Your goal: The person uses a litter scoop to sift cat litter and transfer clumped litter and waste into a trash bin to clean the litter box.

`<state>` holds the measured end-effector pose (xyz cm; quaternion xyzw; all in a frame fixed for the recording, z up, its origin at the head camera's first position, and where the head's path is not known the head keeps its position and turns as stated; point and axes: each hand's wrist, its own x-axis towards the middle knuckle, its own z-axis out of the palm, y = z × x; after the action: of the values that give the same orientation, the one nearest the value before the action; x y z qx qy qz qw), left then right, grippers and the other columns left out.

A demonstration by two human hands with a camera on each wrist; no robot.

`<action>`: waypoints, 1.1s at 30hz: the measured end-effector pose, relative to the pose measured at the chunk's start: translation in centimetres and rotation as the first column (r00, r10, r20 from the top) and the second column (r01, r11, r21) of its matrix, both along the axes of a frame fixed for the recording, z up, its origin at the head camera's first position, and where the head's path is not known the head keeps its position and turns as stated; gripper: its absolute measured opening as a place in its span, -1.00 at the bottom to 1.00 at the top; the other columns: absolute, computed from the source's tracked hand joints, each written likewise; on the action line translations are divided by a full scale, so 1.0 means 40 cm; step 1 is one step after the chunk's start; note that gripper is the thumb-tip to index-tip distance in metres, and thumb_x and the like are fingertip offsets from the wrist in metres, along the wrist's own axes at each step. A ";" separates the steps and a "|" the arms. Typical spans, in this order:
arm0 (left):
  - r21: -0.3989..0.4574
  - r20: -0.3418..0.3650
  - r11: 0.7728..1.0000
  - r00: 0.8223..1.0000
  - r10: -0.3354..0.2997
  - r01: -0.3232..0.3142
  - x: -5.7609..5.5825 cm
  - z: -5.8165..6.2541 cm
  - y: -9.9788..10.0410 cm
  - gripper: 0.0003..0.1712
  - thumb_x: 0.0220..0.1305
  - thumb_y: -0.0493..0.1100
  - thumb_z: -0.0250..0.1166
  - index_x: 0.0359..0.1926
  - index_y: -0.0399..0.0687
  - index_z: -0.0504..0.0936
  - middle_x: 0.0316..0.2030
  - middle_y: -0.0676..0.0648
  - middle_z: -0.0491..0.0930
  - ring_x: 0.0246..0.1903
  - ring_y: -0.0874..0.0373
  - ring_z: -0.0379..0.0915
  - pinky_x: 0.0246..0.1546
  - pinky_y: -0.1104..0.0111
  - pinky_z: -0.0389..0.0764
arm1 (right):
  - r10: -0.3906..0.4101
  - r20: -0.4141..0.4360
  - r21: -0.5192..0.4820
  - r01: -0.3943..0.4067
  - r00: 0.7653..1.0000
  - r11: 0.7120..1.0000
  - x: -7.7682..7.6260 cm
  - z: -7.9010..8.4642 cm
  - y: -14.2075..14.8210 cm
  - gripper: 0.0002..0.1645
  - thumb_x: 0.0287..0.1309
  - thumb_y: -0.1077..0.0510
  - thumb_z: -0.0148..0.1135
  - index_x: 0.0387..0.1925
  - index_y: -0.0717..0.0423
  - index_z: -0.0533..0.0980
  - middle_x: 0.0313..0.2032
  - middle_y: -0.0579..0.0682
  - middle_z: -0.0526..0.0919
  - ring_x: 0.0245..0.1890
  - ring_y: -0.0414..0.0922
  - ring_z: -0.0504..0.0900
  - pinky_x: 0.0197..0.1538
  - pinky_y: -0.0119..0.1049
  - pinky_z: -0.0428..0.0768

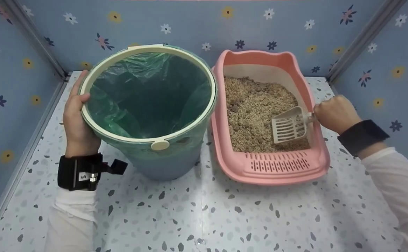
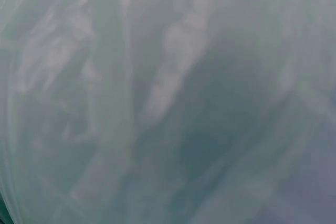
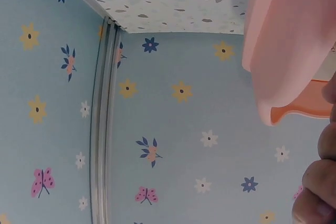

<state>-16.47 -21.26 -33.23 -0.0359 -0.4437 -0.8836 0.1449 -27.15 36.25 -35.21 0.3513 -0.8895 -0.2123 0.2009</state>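
At the left, a trash bin [image 1: 168, 168] lined with a green bag [image 1: 147, 63] stands with its pale ring rim [image 1: 86, 84] facing up. My left hand [image 1: 77, 119] grips its left side, thumb at the rim. Only the translucent bag [image 2: 157, 103], very close, fills the left wrist view. To the right of the bin, a pink litter box [image 1: 270, 178] holds tan, clumpy litter [image 1: 249, 119]. My right hand [image 1: 337, 112] grips the handle of a slotted litter scoop [image 1: 289, 126] over the box's right side. In the right wrist view, curled fingers [image 3: 320, 182] show at the edge; the scoop is out of sight.
Blue flowered walls [image 1: 182, 21] enclose the back and both sides, joined by grey corner strips [image 1: 32, 38]. The floor [image 1: 161, 220] is white with grey speckles. The bin stands close beside the litter box's left wall.
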 end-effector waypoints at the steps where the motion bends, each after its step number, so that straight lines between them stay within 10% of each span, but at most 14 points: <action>1: -0.004 0.001 1.000 1.000 0.000 0.000 0.000 0.000 0.000 -0.38 0.35 -0.30 -0.27 0.41 0.07 0.18 0.38 -0.02 0.15 0.34 0.16 0.14 0.36 0.27 0.14 | -0.014 0.002 0.018 0.014 1.000 1.000 0.001 -0.002 -0.001 -0.51 -0.16 0.35 0.31 -0.88 0.07 0.21 -0.87 -0.07 0.16 -0.83 -0.14 0.12 -0.77 -0.18 0.23; 16: -0.033 0.006 0.999 1.000 0.026 -0.026 0.000 0.001 -0.001 -0.39 0.35 -0.31 -0.26 0.40 0.04 0.19 0.38 -0.04 0.17 0.33 0.17 0.17 0.35 0.29 0.16 | 0.035 0.021 -0.016 -0.034 0.999 0.999 0.000 -0.050 -0.041 -0.46 -0.12 0.02 0.28 -0.85 0.06 0.13 -0.82 -0.14 0.02 -0.81 -0.16 0.05 -0.75 -0.19 0.14; 33: 0.008 0.028 0.999 0.999 0.031 -0.031 -0.004 0.005 0.001 -0.39 0.35 -0.31 -0.26 0.39 0.04 0.22 0.37 -0.01 0.18 0.32 0.18 0.19 0.33 0.32 0.20 | -0.083 0.042 0.015 0.082 0.996 0.997 0.010 -0.073 -0.084 -0.56 -0.16 0.15 0.38 -0.84 0.20 0.32 -0.85 -0.03 0.25 -0.84 -0.09 0.26 -0.77 -0.10 0.33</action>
<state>-16.61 -21.21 -33.03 -0.0159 -0.4427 -0.8835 0.1526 -26.75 32.89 -38.12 0.3201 -0.9058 -0.2188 0.1705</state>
